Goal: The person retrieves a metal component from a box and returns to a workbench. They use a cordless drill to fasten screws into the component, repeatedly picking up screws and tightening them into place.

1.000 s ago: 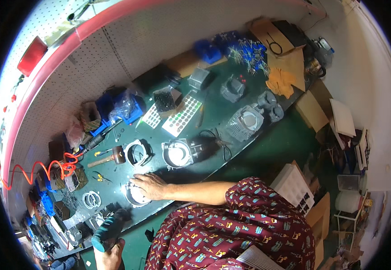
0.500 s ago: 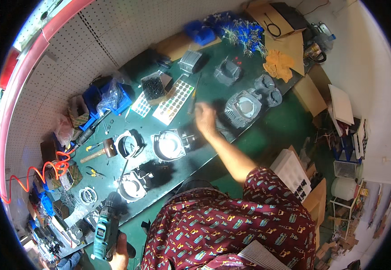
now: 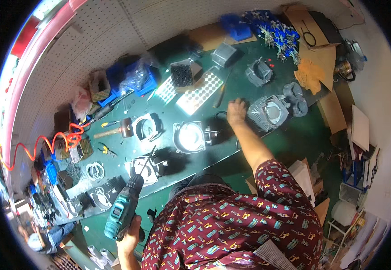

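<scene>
the left hand (image 3: 131,233) closes round the handle of a teal drill (image 3: 121,210), its bit overlapping a metal housing (image 3: 150,174) on the green bench (image 3: 166,122); the right hand (image 3: 236,111), its grip unclear, is beside a finned part (image 3: 267,113).

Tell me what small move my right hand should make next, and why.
I'd probably ease the right hand toward the grey finned cylinder: it sits just to that hand's right, and I can make out nothing held there. The left hand is taken up gripping the teal drill, so the right seems better placed.
</scene>
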